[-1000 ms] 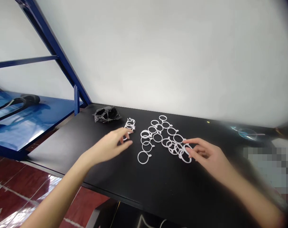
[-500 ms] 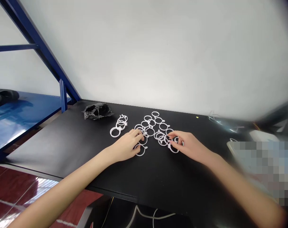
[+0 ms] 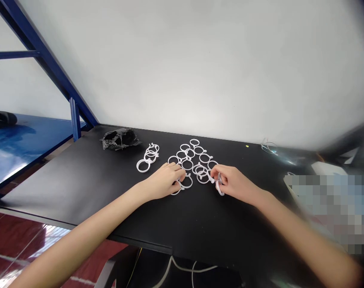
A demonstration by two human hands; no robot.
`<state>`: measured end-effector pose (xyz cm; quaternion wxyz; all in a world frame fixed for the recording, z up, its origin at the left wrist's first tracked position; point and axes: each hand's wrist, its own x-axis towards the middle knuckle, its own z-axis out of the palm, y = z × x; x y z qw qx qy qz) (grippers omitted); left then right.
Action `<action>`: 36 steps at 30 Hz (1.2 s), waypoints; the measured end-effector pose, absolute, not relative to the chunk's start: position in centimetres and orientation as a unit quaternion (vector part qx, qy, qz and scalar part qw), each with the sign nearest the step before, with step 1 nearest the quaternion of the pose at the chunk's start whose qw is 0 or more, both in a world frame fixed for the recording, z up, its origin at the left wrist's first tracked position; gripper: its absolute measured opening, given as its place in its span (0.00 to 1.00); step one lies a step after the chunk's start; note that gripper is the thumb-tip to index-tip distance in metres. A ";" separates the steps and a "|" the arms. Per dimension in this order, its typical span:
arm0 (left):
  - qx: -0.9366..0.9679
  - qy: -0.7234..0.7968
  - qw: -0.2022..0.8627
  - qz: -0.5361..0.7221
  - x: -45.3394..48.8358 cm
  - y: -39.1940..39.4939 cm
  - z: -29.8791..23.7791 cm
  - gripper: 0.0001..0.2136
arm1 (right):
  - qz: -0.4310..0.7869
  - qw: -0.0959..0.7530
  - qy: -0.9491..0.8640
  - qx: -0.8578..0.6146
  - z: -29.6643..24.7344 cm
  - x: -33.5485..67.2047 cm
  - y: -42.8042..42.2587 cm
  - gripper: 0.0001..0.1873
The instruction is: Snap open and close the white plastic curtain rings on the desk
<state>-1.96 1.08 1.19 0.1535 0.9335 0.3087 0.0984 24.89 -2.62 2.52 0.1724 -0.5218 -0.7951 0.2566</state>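
Observation:
Loose white plastic curtain rings (image 3: 187, 164) with small tabs lie in an overlapping cluster on the black tabletop (image 3: 110, 188). At the cluster's left front, my left hand (image 3: 165, 181) rests with bent fingers and thumb closing on a white ring (image 3: 186, 182); the fingertips are partly hidden. My right hand (image 3: 234, 182) pinches another white ring (image 3: 219, 189) at the cluster's right edge, tipped up from the table. Left of my left hand, an overlapped row of rings (image 3: 143, 165) lies apart from the cluster.
A crumpled black plastic bag (image 3: 120, 140) stands open at the back left. Beyond the table's left edge are a blue metal frame (image 3: 75, 120) and a blue surface (image 3: 34, 136). Clear plastic (image 3: 271, 149) lies at the back right. Pale cables (image 3: 196, 270) hang below the front edge.
My right hand has closed on a ring and tipped it up. My left fingers have curled in, and a ring by them has shifted slightly right. The view has moved a little.

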 end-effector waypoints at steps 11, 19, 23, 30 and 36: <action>0.890 0.300 0.267 0.218 -1.5 2.5 4.1 0.03 | 0.526 0.404 -0.516 -0.541 3.3 24.5 -2.4 0.23; 0.873 0.229 0.321 0.287 0.3 2.3 3.5 0.04 | 0.518 0.506 -0.445 -0.527 2.8 22.9 -3.4 0.22; 0.841 0.221 0.373 0.322 0.5 1.2 2.9 0.03 | 0.501 0.517 -0.461 -0.519 2.1 22.4 -4.2 0.20; 0.802 0.258 0.430 0.324 0.8 0.5 2.5 0.05 | 0.512 0.493 -0.495 -0.500 1.4 21.6 -4.8 0.12; 0.782 0.302 0.448 0.311 1.2 0.1 2.2 0.05 | 0.516 0.480 -0.533 -0.467 1.0 21.0 -5.6 0.08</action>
